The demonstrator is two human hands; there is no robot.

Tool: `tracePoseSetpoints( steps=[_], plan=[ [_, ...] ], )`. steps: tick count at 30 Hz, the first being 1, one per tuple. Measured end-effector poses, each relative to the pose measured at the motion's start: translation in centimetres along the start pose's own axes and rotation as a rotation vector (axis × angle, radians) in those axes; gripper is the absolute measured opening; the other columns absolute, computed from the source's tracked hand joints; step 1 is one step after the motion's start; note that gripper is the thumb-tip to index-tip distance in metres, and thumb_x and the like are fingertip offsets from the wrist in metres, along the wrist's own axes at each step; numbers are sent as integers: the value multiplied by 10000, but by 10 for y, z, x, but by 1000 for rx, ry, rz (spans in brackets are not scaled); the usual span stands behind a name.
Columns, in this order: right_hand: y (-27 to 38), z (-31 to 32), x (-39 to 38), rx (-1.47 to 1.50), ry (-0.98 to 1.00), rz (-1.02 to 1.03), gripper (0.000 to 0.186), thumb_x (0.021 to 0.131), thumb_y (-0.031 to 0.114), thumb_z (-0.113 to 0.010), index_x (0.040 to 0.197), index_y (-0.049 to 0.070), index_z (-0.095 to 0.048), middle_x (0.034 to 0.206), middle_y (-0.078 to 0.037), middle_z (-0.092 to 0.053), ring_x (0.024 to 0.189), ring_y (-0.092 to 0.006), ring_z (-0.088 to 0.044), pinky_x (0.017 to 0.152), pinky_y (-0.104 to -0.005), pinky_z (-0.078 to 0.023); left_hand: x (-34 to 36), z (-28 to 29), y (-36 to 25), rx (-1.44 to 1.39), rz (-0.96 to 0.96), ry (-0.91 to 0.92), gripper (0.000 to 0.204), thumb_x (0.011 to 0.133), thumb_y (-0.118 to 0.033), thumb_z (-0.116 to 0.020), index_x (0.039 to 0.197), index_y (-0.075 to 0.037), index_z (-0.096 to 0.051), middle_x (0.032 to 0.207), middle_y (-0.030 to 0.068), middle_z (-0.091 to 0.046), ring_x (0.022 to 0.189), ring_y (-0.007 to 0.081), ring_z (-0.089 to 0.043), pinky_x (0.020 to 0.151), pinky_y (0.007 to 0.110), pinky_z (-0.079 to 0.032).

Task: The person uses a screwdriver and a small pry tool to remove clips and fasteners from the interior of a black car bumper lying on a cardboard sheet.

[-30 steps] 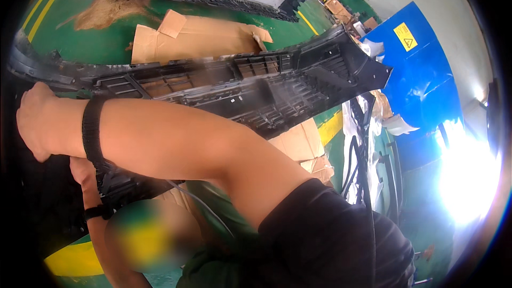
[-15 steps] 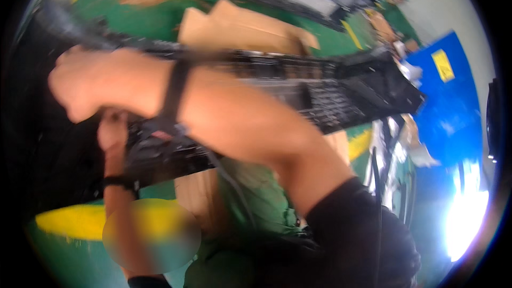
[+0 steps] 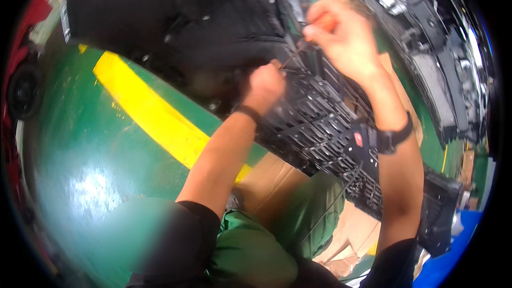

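Note:
My right hand [image 3: 346, 40] is closed around the orange handle of what looks like a screwdriver [image 3: 326, 22], high above the black part. Its thin shaft slants down to the left, toward the fingertips of my left hand [image 3: 266, 84]. That left hand is closed low against the part, and whatever its fingers pinch is hidden. Beneath both hands lies a large black plastic car panel [image 3: 213, 32], smooth at the far left and densely ribbed toward the near right. Each wrist wears a black band, and a small dark device with a red mark [image 3: 358, 140] sits by my right wrist.
Cardboard [image 3: 272, 181] lies under the panel near my green-trousered knees. A yellow stripe [image 3: 154, 114] crosses the green floor on the left. Another black and grey car assembly [image 3: 432, 74] stands at the right. A blue panel [image 3: 453, 256] shows at lower right, red bodywork at the left edge.
The view has swung left, showing more of the smooth panel and floor. My forearms no longer cross; my right hand now shows with the orange-handled tool, above and right of my left.

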State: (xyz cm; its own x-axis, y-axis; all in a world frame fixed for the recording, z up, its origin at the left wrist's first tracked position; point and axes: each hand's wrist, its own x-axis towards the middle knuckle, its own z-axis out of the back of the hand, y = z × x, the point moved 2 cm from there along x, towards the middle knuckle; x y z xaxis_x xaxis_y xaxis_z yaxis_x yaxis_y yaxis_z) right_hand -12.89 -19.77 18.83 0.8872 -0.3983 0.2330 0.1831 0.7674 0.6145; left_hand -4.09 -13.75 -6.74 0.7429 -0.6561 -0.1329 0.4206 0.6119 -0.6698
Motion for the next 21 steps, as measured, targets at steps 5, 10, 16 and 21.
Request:
tracePoseSetpoints(
  steps=[5, 10, 16, 21],
  plan=[
    [33, 21, -16, 139, -489, 269, 254, 956, 174, -765, 1139, 28, -667, 943, -46, -697, 859, -99, -652, 829, -246, -519, -29, 24, -3, -293, -34, -47, 289, 970, -309, -654, 986, -20, -658, 907, 198, -736, 897, 389, -727, 808, 473, -563],
    [39, 30, -12, 757, -489, 218, 188, 1000, 80, -671, 1137, -34, -611, 937, -130, -689, 878, -209, -703, 839, -335, -593, -159, 67, 29, -1486, 200, 600, 209, 993, -162, -545, 806, -69, -548, 725, 2, -487, 550, 79, -389, 455, 245, -284],
    [73, -18, -11, 877, -165, 456, 169, 1019, 17, -586, 1176, -45, -574, 981, -153, -642, 880, -275, -674, 827, -451, -612, -224, 103, 111, -1375, 510, 260, 131, 999, -140, -574, 973, -24, -630, 750, -31, -497, 563, 46, -412, 482, 213, -287],
    [98, -60, -21, 815, -103, 467, 165, 1021, 21, -585, 1173, -42, -570, 974, -149, -640, 873, -269, -671, 822, -444, -608, -211, 107, 119, -920, 352, -71, 322, 1003, -219, -702, 1212, 20, -646, 773, -44, -530, 644, 40, -436, 551, 219, -339]
  ],
)
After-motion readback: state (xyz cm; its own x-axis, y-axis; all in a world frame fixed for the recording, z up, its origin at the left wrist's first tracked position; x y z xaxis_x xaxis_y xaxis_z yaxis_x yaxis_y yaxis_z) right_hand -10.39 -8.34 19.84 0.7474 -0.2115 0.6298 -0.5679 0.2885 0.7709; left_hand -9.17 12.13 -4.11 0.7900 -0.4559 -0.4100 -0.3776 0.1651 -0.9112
